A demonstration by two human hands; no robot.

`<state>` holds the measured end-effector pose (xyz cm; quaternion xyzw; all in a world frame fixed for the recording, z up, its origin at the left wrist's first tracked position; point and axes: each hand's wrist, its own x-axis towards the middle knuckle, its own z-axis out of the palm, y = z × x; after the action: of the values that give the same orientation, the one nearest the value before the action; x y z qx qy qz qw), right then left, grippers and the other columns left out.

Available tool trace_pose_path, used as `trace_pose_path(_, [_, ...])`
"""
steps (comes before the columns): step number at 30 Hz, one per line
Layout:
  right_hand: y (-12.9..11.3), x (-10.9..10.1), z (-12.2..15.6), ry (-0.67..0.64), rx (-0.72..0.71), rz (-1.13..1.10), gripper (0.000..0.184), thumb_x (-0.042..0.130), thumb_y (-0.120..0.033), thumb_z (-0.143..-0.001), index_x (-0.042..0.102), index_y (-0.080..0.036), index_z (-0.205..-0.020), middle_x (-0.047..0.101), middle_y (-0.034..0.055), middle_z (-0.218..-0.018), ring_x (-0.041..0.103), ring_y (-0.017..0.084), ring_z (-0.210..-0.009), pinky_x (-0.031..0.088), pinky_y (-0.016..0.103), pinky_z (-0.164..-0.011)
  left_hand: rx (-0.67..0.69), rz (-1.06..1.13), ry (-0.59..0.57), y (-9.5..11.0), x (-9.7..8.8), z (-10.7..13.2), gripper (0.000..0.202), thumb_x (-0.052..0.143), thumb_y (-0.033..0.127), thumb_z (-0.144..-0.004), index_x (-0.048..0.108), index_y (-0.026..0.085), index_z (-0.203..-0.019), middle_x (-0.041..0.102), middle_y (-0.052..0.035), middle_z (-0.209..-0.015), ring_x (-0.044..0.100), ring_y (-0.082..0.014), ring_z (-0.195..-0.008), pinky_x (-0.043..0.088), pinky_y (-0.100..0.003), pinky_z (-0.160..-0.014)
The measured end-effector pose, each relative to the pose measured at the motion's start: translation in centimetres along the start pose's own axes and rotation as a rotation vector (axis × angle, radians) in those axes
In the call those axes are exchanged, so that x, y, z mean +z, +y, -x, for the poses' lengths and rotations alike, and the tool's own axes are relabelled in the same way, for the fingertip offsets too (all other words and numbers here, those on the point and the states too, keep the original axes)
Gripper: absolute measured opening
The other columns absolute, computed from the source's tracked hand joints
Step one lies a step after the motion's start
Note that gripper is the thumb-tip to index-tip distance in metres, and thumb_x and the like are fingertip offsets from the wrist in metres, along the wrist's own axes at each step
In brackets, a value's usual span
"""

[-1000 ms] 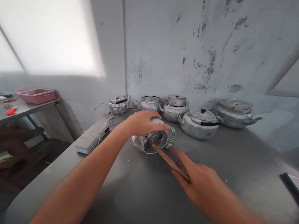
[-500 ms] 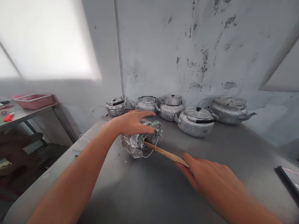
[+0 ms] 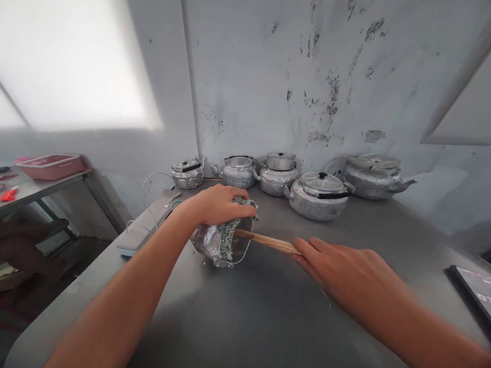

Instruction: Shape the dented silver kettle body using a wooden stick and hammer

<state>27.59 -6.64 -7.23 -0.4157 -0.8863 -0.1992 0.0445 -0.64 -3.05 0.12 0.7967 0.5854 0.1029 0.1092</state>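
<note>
A silver, dented metal kettle [image 3: 211, 242] lies tilted on the table, its round mouth facing right. Across it runs a green-and-white patterned band [image 3: 227, 240], apparently its wrapped handle. My left hand [image 3: 221, 205] grips the kettle from above, fingers curled over the far side and thumb along the top by the band. In my right hand [image 3: 329, 260] is a light wooden stick [image 3: 270, 242], lined lengthwise, perhaps more than one piece. Its far end goes into the kettle's mouth, where the tip is hidden.
Several silver kettles, such as a lidded one [image 3: 319, 200], stand along the wall behind. A white-and-teal box [image 3: 137, 237] with a cable sits at the table's left edge. At right lies a tablet [image 3: 479, 302]. A pink tray [image 3: 49, 166] rests on a side table.
My left hand has closed further over the kettle, its fingers now curled down. The kettle's mouth has turned slightly, and the stick and right hand have shifted a little left and up.
</note>
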Motion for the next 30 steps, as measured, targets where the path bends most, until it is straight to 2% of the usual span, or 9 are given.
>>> trace_pose_path(2, [0.5,0.5,0.3,0.073,-0.041,0.065,0.029,0.039,-0.042,-0.106,0.060,-0.023,-0.098,0.060,-0.0025,-0.071,0.061,0.015,-0.051,0.007,0.032,-0.045,-0.010,-0.025,-0.011,0.2,0.0,0.0,0.064,0.048,0.072,-0.086,0.072,0.026,-0.124,0.070,-0.0068,-0.126,0.063,-0.0328,-0.110,0.045,-0.034,-0.089])
trace_pose_path(4, [0.9,1.0,0.6,0.164,-0.076,0.120,0.029,0.038,-0.042,-0.106,0.061,-0.024,-0.103,0.056,-0.0033,-0.068,0.057,0.014,-0.047,0.006,0.032,-0.046,-0.016,-0.040,-0.033,0.4,-0.1,0.1,0.064,0.047,0.074,-0.087,0.074,0.026,-0.120,0.071,-0.0070,-0.124,0.064,-0.0330,-0.108,0.045,-0.033,-0.086])
trace_pose_path(8, [0.9,2.0,0.8,0.312,-0.089,0.157,0.031,0.037,-0.039,-0.107,0.063,-0.023,-0.112,0.054,-0.0036,-0.066,0.050,0.012,-0.043,0.005,0.032,-0.047,-0.024,-0.047,-0.070,0.8,-0.3,0.1,0.051,0.047,0.065,-0.089,0.077,0.024,-0.097,0.074,-0.0052,-0.095,0.065,-0.0279,-0.088,0.044,-0.031,-0.071])
trace_pose_path(12, [0.3,2.6,0.6,0.365,-0.067,0.135,0.032,0.037,-0.039,-0.107,0.064,-0.022,-0.104,0.055,-0.0031,-0.064,0.049,0.012,-0.042,0.004,0.032,-0.047,0.003,-0.022,-0.107,0.6,-0.4,-0.1,0.044,0.051,0.060,-0.090,0.075,0.023,-0.084,0.069,-0.0028,-0.078,0.062,-0.0237,-0.076,0.041,-0.030,-0.065])
trace_pose_path(14, [0.1,2.8,0.6,0.378,-0.051,0.121,0.033,0.037,-0.039,-0.107,0.063,-0.021,-0.095,0.054,-0.0033,-0.062,0.049,0.013,-0.040,0.003,0.032,-0.047,0.016,0.000,-0.115,0.5,-0.4,-0.2,0.047,0.051,0.064,-0.089,0.076,0.024,-0.088,0.070,-0.0027,-0.080,0.062,-0.0239,-0.078,0.042,-0.030,-0.067])
trace_pose_path(18, [-0.3,3.2,0.7,0.414,-0.031,0.105,0.039,0.037,-0.039,-0.107,0.058,-0.020,-0.080,0.054,-0.0031,-0.056,0.049,0.014,-0.038,0.003,0.032,-0.048,0.019,0.016,-0.109,0.4,-0.5,-0.3,0.056,0.051,0.071,-0.087,0.079,0.025,-0.101,0.074,-0.0036,-0.098,0.064,-0.0267,-0.091,0.043,-0.030,-0.075])
trace_pose_path(24, [-1.1,3.1,0.6,0.346,0.049,0.077,0.043,0.039,-0.043,-0.106,0.057,-0.020,-0.075,0.060,-0.0011,-0.055,0.051,0.015,-0.039,0.004,0.032,-0.048,0.038,0.009,-0.173,0.5,-0.7,-0.9,0.047,0.052,0.065,-0.088,0.079,0.028,-0.099,0.075,-0.0001,-0.101,0.065,-0.0260,-0.096,0.045,-0.029,-0.082])
trace_pose_path(28, [-1.4,1.8,0.3,0.231,0.095,0.053,0.047,0.036,-0.044,-0.106,0.059,-0.018,-0.075,0.062,0.0012,-0.053,0.051,0.014,-0.039,0.006,0.032,-0.047,0.006,-0.015,-0.229,0.6,-1.0,-2.3,0.055,0.051,0.072,-0.085,0.080,0.027,-0.098,0.074,-0.0029,-0.113,0.064,-0.0294,-0.104,0.046,-0.031,-0.086])
trace_pose_path(30, [-1.6,1.0,0.0,0.195,0.107,0.049,0.049,0.033,-0.045,-0.107,0.060,-0.018,-0.075,0.061,0.0024,-0.051,0.050,0.014,-0.038,0.006,0.032,-0.047,0.014,-0.037,-0.260,0.7,-1.2,-3.0,0.052,0.052,0.069,-0.086,0.080,0.028,-0.100,0.073,-0.0019,-0.119,0.063,-0.0302,-0.110,0.046,-0.031,-0.090])
